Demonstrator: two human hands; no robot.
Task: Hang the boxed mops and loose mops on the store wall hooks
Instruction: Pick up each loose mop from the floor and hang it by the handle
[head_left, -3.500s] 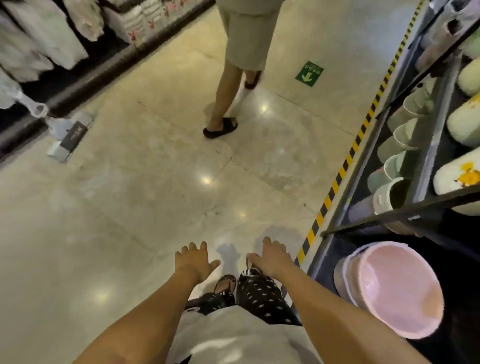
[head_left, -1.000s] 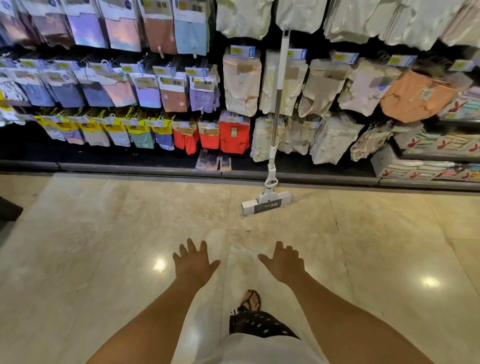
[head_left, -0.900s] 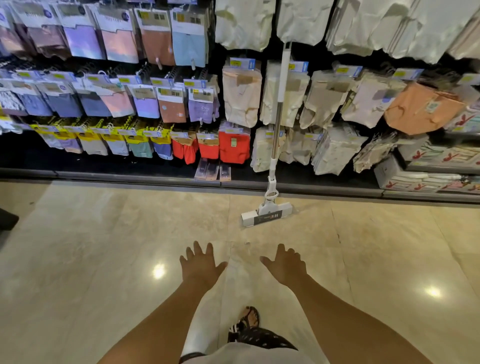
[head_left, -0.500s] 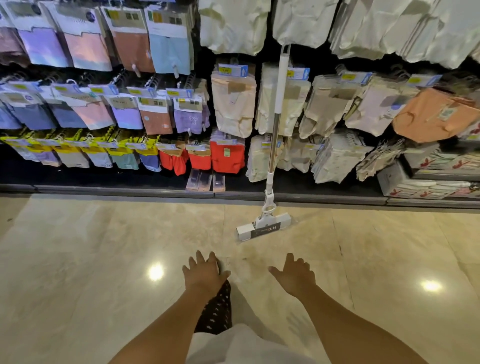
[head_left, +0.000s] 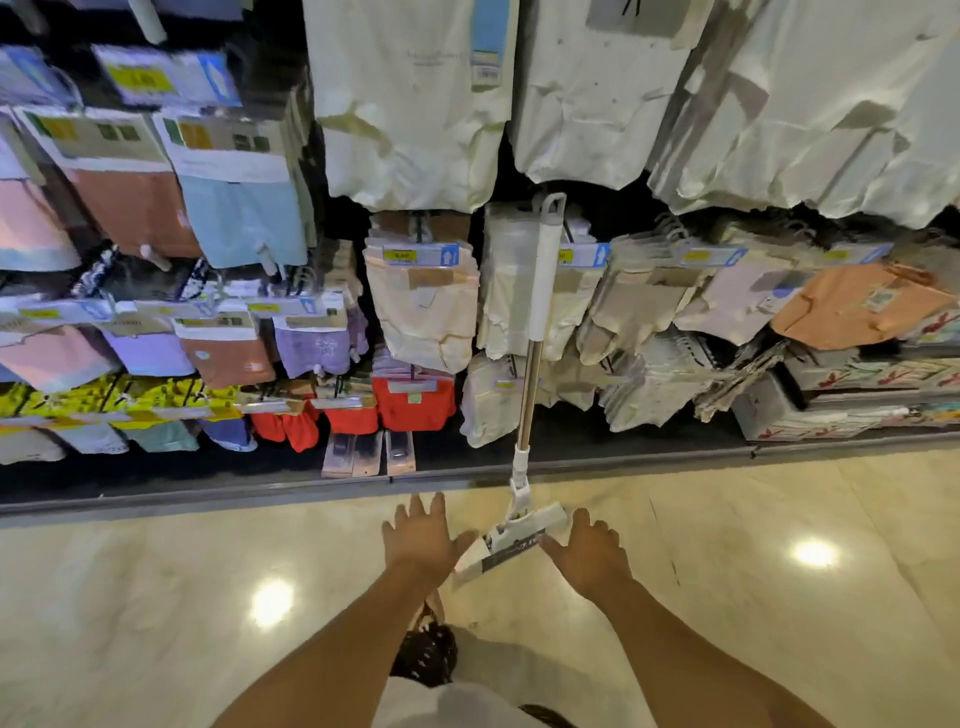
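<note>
A loose mop (head_left: 529, 395) leans against the store wall display, its white grip and hanging loop at the top and its white flat head (head_left: 511, 540) resting on the floor. My left hand (head_left: 423, 535) hovers just left of the mop head with fingers spread, holding nothing. My right hand (head_left: 589, 553) is just right of the head, also empty with fingers apart. Neither hand grips the mop. No boxed mops are in sight.
The wall (head_left: 415, 291) is packed with hanging packaged garments and cloths on hooks, with yellow price tags. A dark base ledge (head_left: 208, 499) runs along the floor. Boxes (head_left: 831, 405) sit low at the right. Polished tile floor (head_left: 156, 623) lies around me.
I have stepped closer to the wall display. The mop head, which lay well ahead of my hands, now sits between them. Both hands stay empty and spread.
</note>
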